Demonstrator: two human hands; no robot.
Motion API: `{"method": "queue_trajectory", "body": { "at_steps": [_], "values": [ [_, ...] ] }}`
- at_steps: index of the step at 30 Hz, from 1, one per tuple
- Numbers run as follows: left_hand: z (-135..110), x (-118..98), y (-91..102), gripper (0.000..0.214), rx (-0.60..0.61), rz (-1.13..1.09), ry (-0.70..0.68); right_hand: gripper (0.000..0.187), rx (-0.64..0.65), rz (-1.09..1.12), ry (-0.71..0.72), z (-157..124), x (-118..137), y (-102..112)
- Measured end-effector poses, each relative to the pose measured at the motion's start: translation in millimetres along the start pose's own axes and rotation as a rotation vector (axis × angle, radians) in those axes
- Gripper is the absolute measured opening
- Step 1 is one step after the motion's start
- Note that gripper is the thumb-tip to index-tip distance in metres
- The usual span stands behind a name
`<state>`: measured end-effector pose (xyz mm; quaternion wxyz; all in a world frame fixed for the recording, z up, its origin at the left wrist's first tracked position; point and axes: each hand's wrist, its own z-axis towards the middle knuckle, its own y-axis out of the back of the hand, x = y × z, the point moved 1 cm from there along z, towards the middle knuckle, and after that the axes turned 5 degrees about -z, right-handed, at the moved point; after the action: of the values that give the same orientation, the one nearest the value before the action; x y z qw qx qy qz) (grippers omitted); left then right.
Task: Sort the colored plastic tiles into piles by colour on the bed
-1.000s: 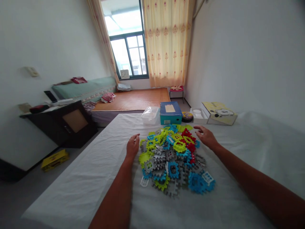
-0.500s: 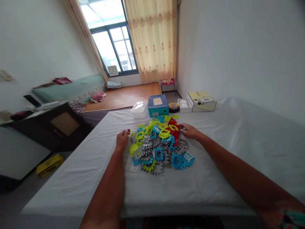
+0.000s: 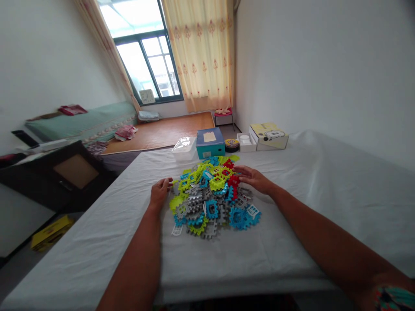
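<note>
A heap of flat, toothed plastic building tiles (image 3: 212,194) in blue, lime, grey and red lies on a table covered with a white cloth (image 3: 308,181). My left hand (image 3: 159,191) rests at the heap's left edge, fingers curled loosely against the tiles. My right hand (image 3: 254,178) lies flat on the heap's right side, fingers stretched out over red and grey tiles. Neither hand has a tile lifted.
At the table's far edge stand a clear plastic tub (image 3: 184,148), a blue box (image 3: 210,142), a round tin (image 3: 231,144), and a white and yellow carton (image 3: 268,135). A dark cabinet (image 3: 55,172) stands left; a white wall runs along the right.
My right hand slid leftward onto the heap's right side and my left hand closed in against its left edge. The camera view swung and pulled back slightly.
</note>
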<state>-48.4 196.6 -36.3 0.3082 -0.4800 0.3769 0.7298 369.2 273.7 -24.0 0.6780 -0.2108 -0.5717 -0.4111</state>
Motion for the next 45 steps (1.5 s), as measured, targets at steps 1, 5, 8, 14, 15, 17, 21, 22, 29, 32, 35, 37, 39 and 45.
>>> {"method": "queue_trajectory", "body": {
  "at_steps": [1, 5, 8, 14, 15, 17, 21, 22, 29, 32, 35, 37, 39, 45],
  "values": [
    [0.5, -0.2, -0.2, 0.056, -0.005, 0.001, 0.002, 0.052, 0.015, -0.022, -0.03, -0.7, -1.1, 2.0],
    [0.5, -1.8, -1.0, 0.053, -0.01, 0.025, -0.008, 0.053, 0.021, -0.086, -0.136, -0.2, -6.1, 7.4],
    [-0.6, -4.0, -1.6, 0.052, -0.003, 0.054, -0.014, 0.044, -0.02, -0.063, -0.179, 1.0, -6.6, 9.0],
    [0.6, -9.2, -2.9, 0.053, 0.025, 0.122, -0.024, 0.038, -0.121, -0.001, -0.212, 1.6, -7.7, 14.3],
    [1.3, -9.5, -3.1, 0.052, 0.029, 0.129, -0.025, 0.039, -0.149, -0.01, -0.202, 2.4, -8.9, 18.6],
    [2.8, -8.9, -3.2, 0.051, 0.036, 0.14, -0.027, 0.042, -0.253, -0.035, -0.186, 3.7, -12.9, 34.3],
    [5.2, -4.8, -2.3, 0.05, 0.05, 0.179, -0.028, 0.036, -0.705, -0.286, -0.183, -6.3, -23.6, 93.9],
    [5.5, -3.8, -2.1, 0.05, 0.054, 0.188, -0.031, 0.031, -0.811, -0.429, -0.206, -12.7, -25.4, 110.2],
    [6.7, -0.4, -0.9, 0.054, 0.077, 0.256, -0.041, 0.034, -0.957, -0.988, -0.447, -47.9, -29.7, 149.2],
    [7.2, 0.7, 0.7, 0.055, 0.083, 0.318, -0.076, 0.031, -0.719, -1.2, -0.484, -44.0, -36.0, 134.1],
    [7.5, 2.2, 2.6, 0.054, 0.09, 0.351, -0.094, 0.03, -0.55, -1.281, -0.498, -42.6, -41.5, 127.7],
    [7.7, 3.4, 3.5, 0.054, 0.098, 0.347, -0.094, 0.033, -0.578, -1.282, -0.515, -47.4, -38.7, 133.1],
    [8.1, 4.7, 4.0, 0.053, 0.102, 0.327, -0.097, 0.03, -0.623, -1.275, -0.525, -55.0, -29.8, 143.5],
    [10.4, 5.7, 2.3, 0.054, 0.124, 0.288, -0.078, 0.032, -0.632, -1.262, -0.452, -46.8, 2.4, 153.5]
  ]
}}
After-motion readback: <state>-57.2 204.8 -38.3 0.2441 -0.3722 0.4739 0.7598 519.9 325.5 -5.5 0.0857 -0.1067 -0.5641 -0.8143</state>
